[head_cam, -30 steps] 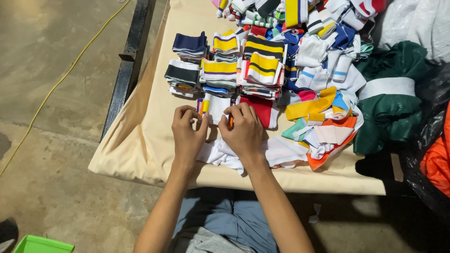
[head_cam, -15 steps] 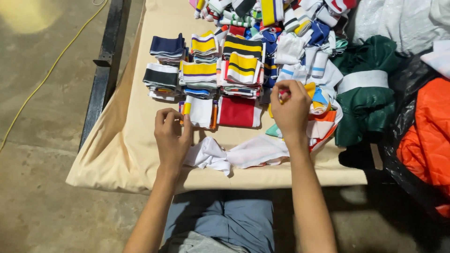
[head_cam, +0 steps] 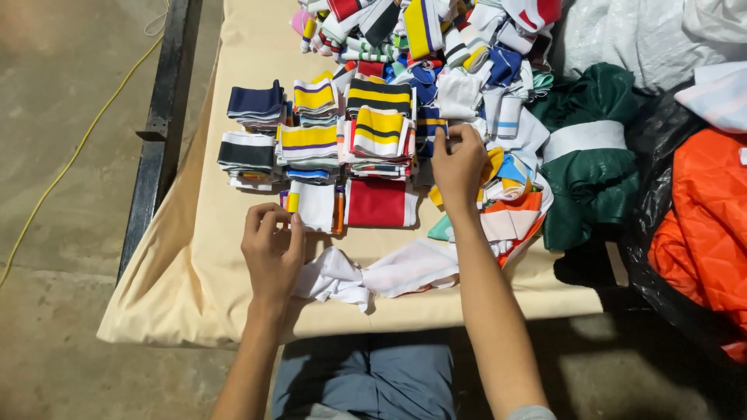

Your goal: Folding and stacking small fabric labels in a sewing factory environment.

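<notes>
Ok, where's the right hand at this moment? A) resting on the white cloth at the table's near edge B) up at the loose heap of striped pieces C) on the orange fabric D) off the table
B: the right hand is raised to the loose heap of striped pieces, fingertips pinching at its edge, well beyond the white cloth.

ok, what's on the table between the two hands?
Head view: between left hand and right hand lie a flat red fabric piece and a white, orange-edged piece.

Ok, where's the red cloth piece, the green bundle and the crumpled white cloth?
red cloth piece (head_cam: 380,202), head view, middle of its flat face
green bundle (head_cam: 591,167), head view, fabric below its white band
crumpled white cloth (head_cam: 334,278), head view, bunched left part
</notes>
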